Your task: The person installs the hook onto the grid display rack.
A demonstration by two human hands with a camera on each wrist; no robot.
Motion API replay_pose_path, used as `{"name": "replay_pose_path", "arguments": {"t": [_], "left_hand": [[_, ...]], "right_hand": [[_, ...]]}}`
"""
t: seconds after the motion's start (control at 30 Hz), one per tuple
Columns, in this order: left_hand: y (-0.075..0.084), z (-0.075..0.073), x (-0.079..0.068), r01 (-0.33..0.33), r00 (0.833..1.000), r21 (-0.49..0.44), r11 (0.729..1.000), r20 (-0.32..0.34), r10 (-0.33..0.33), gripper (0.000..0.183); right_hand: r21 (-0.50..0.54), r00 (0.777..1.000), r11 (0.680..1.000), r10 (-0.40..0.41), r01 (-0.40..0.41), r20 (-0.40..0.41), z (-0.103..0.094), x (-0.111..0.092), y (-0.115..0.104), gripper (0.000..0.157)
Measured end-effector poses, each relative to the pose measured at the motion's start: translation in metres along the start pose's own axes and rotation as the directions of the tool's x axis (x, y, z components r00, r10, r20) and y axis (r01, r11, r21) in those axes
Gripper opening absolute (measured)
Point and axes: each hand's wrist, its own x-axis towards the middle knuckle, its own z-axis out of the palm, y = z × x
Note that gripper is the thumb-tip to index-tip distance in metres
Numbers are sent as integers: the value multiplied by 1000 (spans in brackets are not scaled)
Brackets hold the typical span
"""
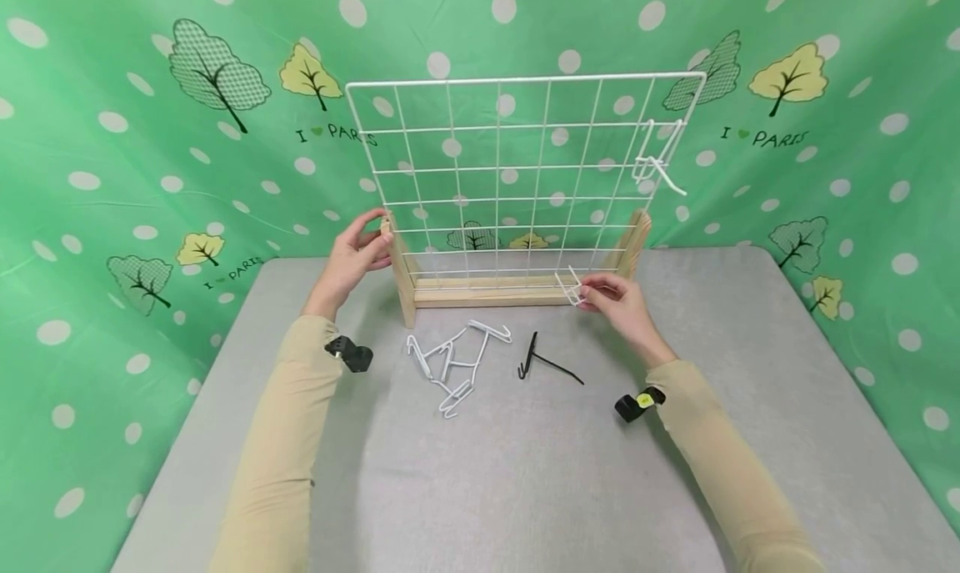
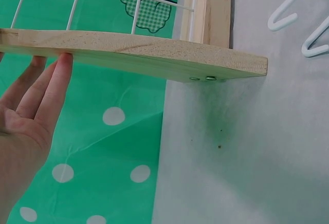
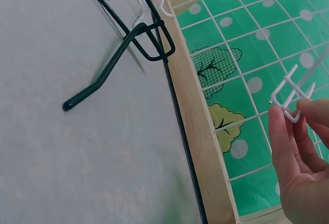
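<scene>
A white wire grid rack [image 1: 497, 173] stands upright in a wooden base [image 1: 495, 294]. My left hand [image 1: 360, 252] grips the top of its left wooden side post [image 1: 401, 268]; in the left wrist view the fingertips [image 2: 64, 59] meet the post's outer face. My right hand [image 1: 618, 306] pinches a white wire hook [image 1: 572, 289] between thumb and fingers, close in front of the grid's lower right. The right wrist view shows this hook's [image 3: 288, 93] bent prongs pointing toward the mesh. Another white hook [image 1: 656, 160] hangs at the grid's upper right.
Several white hooks [image 1: 450, 364] lie tangled on the grey tabletop [image 1: 480, 490] in front of the base. Right of them lies a black hook [image 1: 534, 360]. A green dotted curtain [image 1: 292, 156] hangs behind and around the table.
</scene>
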Motion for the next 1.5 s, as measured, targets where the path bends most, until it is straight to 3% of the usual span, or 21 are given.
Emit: {"name": "replay_pose_path", "arguments": {"t": [0.37,0.63,1.03,1.17,1.4,1.5], "left_hand": [[-8,-2,3,-20,1000,5,1000,-18,20,52],[-7,-2,2,-20,1000,-6,1000,-17,20,52],[-10,-2,2,-29,999,-15,999,-18,29,53],[-8,-1,2,-16,1000,1,1000,-19,16,53],[-7,-1,2,-16,999,7,1000,-27,16,51],[-7,-1,2,-15,1000,7,1000,-28,15,52]], "right_hand": [[43,996,999,-6,10,-84,1,4,-1,25],[139,987,990,-10,33,-163,3,8,2,27],[181,964,982,-11,61,-264,9,15,-3,28],[194,958,979,-4,62,-285,12,17,-3,15],[211,943,974,-9,84,-334,17,21,-2,24],[218,932,970,-23,109,-363,19,22,0,21]]}}
